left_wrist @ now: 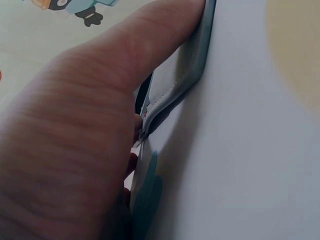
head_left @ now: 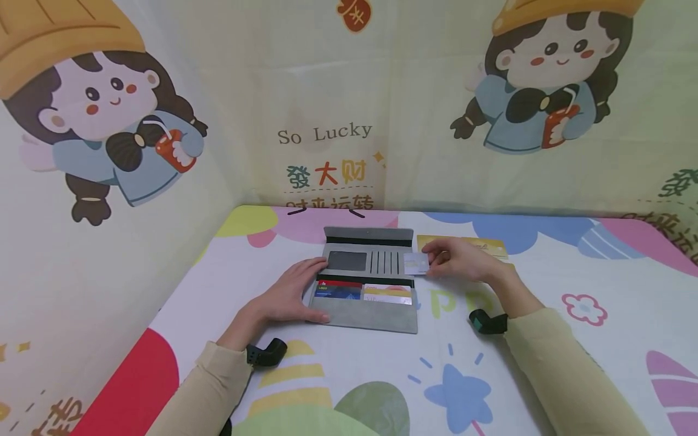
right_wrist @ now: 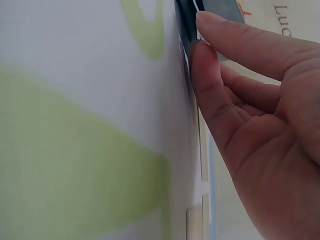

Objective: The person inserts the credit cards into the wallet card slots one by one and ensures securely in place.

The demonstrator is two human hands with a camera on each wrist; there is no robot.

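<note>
A grey wallet [head_left: 362, 318] lies unfolded on the table, with a dark window pocket and a row of card slots in its upper part. Two cards sit in its lower part: a red and blue card [head_left: 338, 290] and a white and yellow card [head_left: 388, 294]. My left hand [head_left: 286, 293] rests at the wallet's left edge, fingers stretched and spread, thumb lying on its front left corner. Between thumb and fingers my right hand [head_left: 458, 259] pinches a pale silver card [head_left: 415, 264], which overlaps the wallet's right edge beside the slots.
Behind the right hand lies a flat golden card-like piece [head_left: 493, 247]. A patterned cloth [head_left: 382, 375] covers the table, and printed fabric walls [head_left: 414, 121] rise at the back and left. Each wrist wears a small black camera, such as the left camera [head_left: 268, 352].
</note>
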